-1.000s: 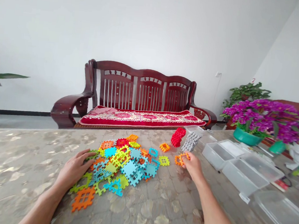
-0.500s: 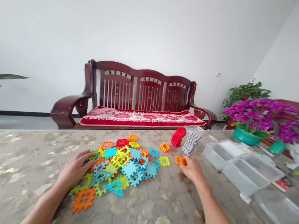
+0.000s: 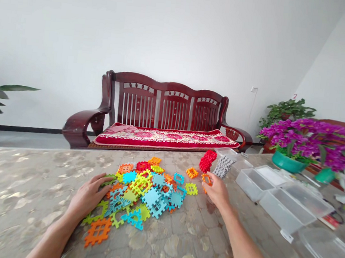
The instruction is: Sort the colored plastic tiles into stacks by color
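Note:
My right hand (image 3: 217, 191) pinches an orange window-frame building piece (image 3: 206, 182), tilted up from the table just in front of a red stack of pieces (image 3: 207, 160). A grey stack (image 3: 224, 166) stands beside the red one. Left of the held piece lies a small orange stack (image 3: 191, 172), and nearer to me a yellow-green window piece (image 3: 191, 189). My left hand (image 3: 90, 192) rests, fingers spread, on the left edge of a mixed heap of interlocking plastic pieces (image 3: 151, 196) in blue, green, orange and red. An orange window piece (image 3: 98, 232) lies at the heap's near left.
Clear plastic boxes (image 3: 287, 206) and a transparent lid (image 3: 329, 252) stand on the right of the patterned table (image 3: 165, 255). Purple flowers (image 3: 310, 137) in a green pot (image 3: 289, 161) are behind them. A wooden bench (image 3: 168, 108) with a red cushion stands across the table.
My right hand has moved slightly left, bringing the orange piece nearer the small orange stack and tilting it upright. My left hand stays on the heap. The view has shifted a little.

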Motion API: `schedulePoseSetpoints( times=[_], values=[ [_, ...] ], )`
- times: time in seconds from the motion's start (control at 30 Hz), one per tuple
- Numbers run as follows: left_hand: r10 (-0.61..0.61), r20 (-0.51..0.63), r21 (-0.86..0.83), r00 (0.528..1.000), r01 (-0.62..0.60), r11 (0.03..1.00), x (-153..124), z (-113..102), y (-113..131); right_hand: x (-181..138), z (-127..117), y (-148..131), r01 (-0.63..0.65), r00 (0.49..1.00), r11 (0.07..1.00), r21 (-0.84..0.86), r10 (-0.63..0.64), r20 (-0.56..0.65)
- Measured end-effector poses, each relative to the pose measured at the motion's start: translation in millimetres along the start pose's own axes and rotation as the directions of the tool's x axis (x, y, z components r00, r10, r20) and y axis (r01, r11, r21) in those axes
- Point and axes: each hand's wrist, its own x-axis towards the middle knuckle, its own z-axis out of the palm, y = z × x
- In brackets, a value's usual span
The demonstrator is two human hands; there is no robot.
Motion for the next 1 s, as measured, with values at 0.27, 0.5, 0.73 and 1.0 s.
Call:
schedulePoseSetpoints(
  times=[0.27,0.5,0.73,1.0],
  values=[
    [0.023,-0.006,-0.013,1.000,-0.023,1.000,-2,-2,2,38,19,-30,0.087,0.991,0.993,-0.077,-0.078,0.107],
    [0.004,0.002,0.006,1.000,-0.004,1.000,-2,-5,5,55,31,-32,0.111,0.979,0.993,-0.047,-0.101,0.179],
    [-0.005,0.029,0.014,1.000,0.005,1.000,-2,-8,10,47,28,-31,0.127,0.986,0.988,-0.084,-0.116,0.119],
    [-0.011,0.024,0.028,1.000,0.011,1.000,-3,-8,11,5,-6,-2,-0.065,0.982,0.912,-0.405,0.130,0.135]
  ],
)
